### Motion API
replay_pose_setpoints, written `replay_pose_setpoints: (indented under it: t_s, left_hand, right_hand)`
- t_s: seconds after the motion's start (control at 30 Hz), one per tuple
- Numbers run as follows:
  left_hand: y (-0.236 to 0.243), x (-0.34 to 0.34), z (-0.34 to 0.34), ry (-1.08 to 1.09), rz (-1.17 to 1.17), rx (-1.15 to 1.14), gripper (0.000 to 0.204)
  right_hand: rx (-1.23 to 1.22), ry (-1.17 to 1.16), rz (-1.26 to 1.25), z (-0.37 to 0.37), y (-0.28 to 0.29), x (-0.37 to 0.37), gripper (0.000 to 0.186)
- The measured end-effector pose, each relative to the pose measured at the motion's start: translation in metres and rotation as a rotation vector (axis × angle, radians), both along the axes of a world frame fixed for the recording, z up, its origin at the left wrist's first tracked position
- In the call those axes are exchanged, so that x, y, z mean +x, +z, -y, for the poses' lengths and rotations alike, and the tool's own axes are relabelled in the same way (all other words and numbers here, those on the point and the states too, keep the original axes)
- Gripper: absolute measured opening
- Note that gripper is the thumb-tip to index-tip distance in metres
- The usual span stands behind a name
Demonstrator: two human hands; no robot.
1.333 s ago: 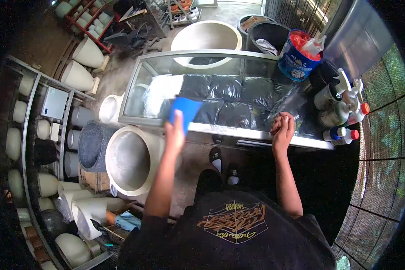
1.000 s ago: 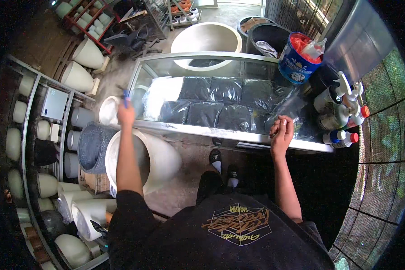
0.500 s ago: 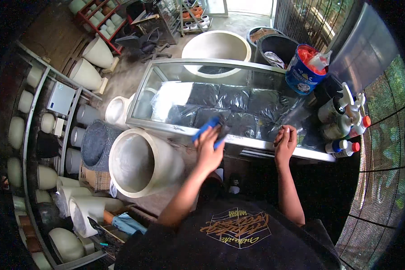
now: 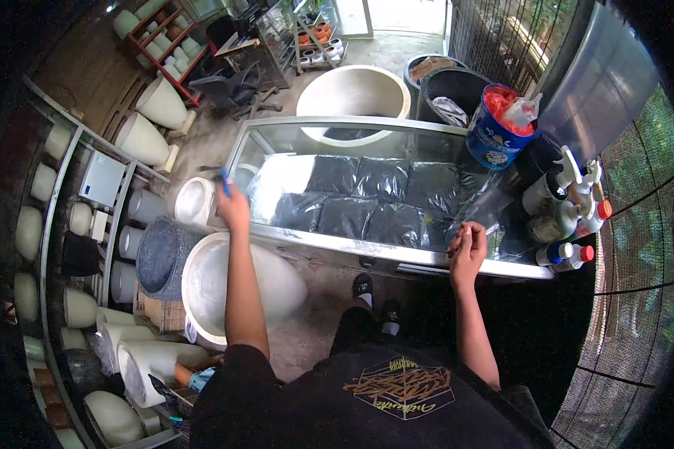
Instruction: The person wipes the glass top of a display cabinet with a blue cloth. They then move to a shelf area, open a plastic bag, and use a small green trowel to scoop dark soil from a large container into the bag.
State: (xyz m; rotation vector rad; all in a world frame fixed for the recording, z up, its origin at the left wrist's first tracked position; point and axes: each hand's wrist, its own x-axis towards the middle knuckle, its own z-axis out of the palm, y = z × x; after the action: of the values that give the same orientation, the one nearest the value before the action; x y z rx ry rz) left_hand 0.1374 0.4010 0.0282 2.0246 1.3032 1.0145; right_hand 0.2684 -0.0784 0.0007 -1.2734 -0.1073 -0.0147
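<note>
My left hand [image 4: 233, 204] reaches out past the left end of the glass display case [image 4: 322, 241]. Its fingers are closed around what looks like a small brush [image 4: 224, 178], with a blue body and a dark end pointing left. Near the case's front edge, toward the right, my right hand [image 4: 468, 251] is held with curled fingers pressed together; whether anything is in them is hidden. Under the glass, several black packs [image 4: 386, 179] in shiny clear plastic lie in rows.
A large cream pot [image 4: 202, 284] and a dark grey pot [image 4: 161, 258] stand left of me. On the case's right end are a blue bucket [image 4: 502, 138] with red plastic and several spray bottles [image 4: 550, 191]. Beyond the case sits a wide cream pot [image 4: 352, 86].
My left hand has swung left with the blue brush, from over the case's front to beyond its left end. The right hand stays near the front edge. The view has shifted slightly.
</note>
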Motion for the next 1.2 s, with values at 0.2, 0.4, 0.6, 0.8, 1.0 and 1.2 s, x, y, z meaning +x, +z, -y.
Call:
replay_pose_setpoints:
  t_s: [0.2, 0.4, 0.6, 0.8, 1.0, 1.2]
  left_hand:
    - [-0.042, 0.112, 0.022, -0.175, -0.436, 0.169, 0.053]
    - [-0.029, 0.213, 0.082, -0.415, -0.401, 0.097, 0.055]
    - [-0.035, 0.258, 0.212, -0.783, -0.293, 0.229, 0.055]
    - [0.014, 0.217, 0.282, -1.090, -0.256, -0.391, 0.059]
    - [0.022, 0.115, 0.197, -0.822, 0.637, -1.115, 0.069]
    - [0.047, -0.020, 0.029, -0.105, 0.280, -0.060, 0.063]
  right_hand:
    - [-0.049, -0.023, 0.037, 0.000, 0.000, 0.000, 0.009]
    - [-0.051, -0.038, 0.043, 0.003, -0.003, -0.001, 0.008]
    - [-0.063, -0.026, 0.046, -0.002, -0.001, -0.002, 0.013]
    - [-0.063, -0.064, 0.025, 0.008, -0.002, 0.004, 0.013]
    - [-0.057, -0.059, 0.038, 0.010, -0.005, 0.002, 0.015]
    - [-0.041, -0.023, 0.076, 0.006, -0.006, 0.001, 0.014]
